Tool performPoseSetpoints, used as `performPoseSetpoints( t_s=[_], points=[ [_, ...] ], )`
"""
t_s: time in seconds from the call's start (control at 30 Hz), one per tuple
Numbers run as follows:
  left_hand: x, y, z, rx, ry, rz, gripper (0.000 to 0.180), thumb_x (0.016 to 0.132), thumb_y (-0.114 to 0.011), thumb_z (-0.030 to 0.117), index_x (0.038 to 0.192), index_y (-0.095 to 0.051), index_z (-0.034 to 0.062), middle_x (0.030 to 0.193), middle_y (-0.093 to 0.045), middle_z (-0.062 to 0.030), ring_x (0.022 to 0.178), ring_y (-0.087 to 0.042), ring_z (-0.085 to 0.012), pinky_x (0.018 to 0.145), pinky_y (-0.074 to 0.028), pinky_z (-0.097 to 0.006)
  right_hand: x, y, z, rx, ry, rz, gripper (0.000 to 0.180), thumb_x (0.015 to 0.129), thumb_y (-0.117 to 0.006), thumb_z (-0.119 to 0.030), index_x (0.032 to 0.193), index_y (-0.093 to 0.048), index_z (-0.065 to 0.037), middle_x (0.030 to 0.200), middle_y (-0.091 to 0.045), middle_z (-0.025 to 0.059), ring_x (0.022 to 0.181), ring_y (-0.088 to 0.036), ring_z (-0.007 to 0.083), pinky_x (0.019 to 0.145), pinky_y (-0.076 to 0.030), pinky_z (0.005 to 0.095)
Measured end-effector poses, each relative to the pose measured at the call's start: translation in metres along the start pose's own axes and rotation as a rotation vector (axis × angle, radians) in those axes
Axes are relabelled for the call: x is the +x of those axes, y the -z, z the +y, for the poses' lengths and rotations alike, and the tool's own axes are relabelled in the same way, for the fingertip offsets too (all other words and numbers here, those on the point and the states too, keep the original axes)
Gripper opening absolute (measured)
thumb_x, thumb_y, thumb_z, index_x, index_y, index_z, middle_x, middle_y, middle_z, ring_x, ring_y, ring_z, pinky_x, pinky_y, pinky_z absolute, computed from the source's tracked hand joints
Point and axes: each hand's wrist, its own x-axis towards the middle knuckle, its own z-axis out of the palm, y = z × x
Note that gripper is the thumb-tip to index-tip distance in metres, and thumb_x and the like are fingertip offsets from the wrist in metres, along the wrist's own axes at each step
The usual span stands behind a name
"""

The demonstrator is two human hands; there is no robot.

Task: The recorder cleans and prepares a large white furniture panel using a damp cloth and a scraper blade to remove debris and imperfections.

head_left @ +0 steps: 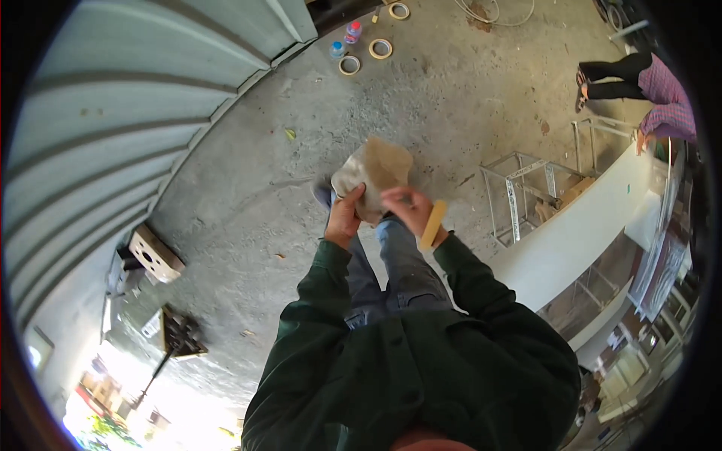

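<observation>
My left hand (344, 216) grips the lower left edge of a beige, soft-edged piece (387, 161), its thumb on top. One part of the piece is tan and another greyish; it looks like cloth or thick paper, but I cannot tell which. Over its lower right side my right hand (408, 209) is bent, slightly blurred, with the fingertips pinched together; whatever they hold is hidden. A roll of yellowish masking tape (432, 225) hangs around my right wrist like a bracelet. Both hands are in front of my legs, above the concrete floor.
Tape rolls (380, 49), a blue-capped bottle (337, 49) and a pink bottle (353, 31) are on the floor ahead. Corrugated metal panelling (143, 98) lines the left. Metal frames (519, 192) and a long white board (579, 233) occupy the right, where another person (662, 90) stands.
</observation>
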Motion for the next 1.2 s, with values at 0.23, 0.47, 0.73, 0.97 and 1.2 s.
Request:
performPoseSetpoints(
  t_s=[0.23, 0.47, 0.73, 0.97, 1.2],
  points=[
    [0.043, -0.062, 0.151, 0.58, 0.117, -0.174, 0.038, 0.085, -0.068, 0.013, 0.119, -0.058, -0.001, 0.112, -0.064, -0.0079, 0.101, -0.061, -0.0166, 0.089, -0.048, -0.031, 0.135, 0.019, -0.035, 0.472, -0.399, 0.015, 0.033, 0.092, -0.061, -0.029, 0.116, -0.062, -0.008, 0.088, -0.065, 0.0004, 0.053, -0.044, 0.0016, 0.046, -0.032, 0.0205],
    [0.093, -0.063, 0.25, 1.036, -0.198, -0.284, 0.062, 0.077, -0.073, 0.004, 0.132, -0.045, 0.0047, 0.129, -0.053, -0.008, 0.112, -0.054, -0.0167, 0.091, -0.045, -0.032, 0.207, -0.052, -0.061, 0.925, -0.429, -0.009, 0.01, 0.084, -0.067, -0.006, 0.088, -0.06, -0.012, 0.06, -0.047, -0.0056, 0.046, -0.036, 0.0023, 0.043, -0.023, 0.0229],
    [0.236, -0.066, 0.291, 0.617, 0.559, -0.4, 0.073, 0.069, -0.079, 0.003, 0.133, -0.044, 0.0014, 0.128, -0.054, -0.0079, 0.117, -0.052, -0.0193, 0.1, -0.04, -0.033, 0.289, -0.022, -0.043, 1.027, -0.515, -0.112, 0.019, 0.088, -0.062, -0.008, 0.107, -0.061, -0.007, 0.066, -0.052, -0.0052, 0.047, -0.034, 0.0014, 0.043, -0.023, 0.0202],
    [0.363, -0.105, 0.268, 1.531, -0.841, 0.275, 0.049, 0.072, -0.079, 0.008, 0.111, -0.051, -0.0011, 0.121, -0.05, -0.0157, 0.101, -0.056, -0.0247, 0.08, -0.049, -0.035, 0.303, 0.063, 0.01, 0.658, -0.644, 0.229, 0.03, 0.095, -0.052, -0.022, 0.117, -0.061, -0.004, 0.091, -0.068, 0.0097, 0.043, -0.026, 0.0009, 0.041, -0.021, 0.0187],
    [0.506, -0.065, 0.209, 2.147, -0.882, 0.084, 0.051, 0.063, -0.074, 0.005, 0.109, -0.054, 0.015, 0.119, -0.048, -0.0087, 0.113, -0.044, -0.0316, 0.094, -0.04, -0.043, 0.303, 0.082, 0.052, 0.644, -0.785, 0.329, 0.024, 0.092, -0.059, -0.024, 0.108, -0.064, -0.007, 0.082, -0.067, 0.0035, 0.045, -0.026, -0.0017, 0.042, -0.02, 0.0166]
  ],
)
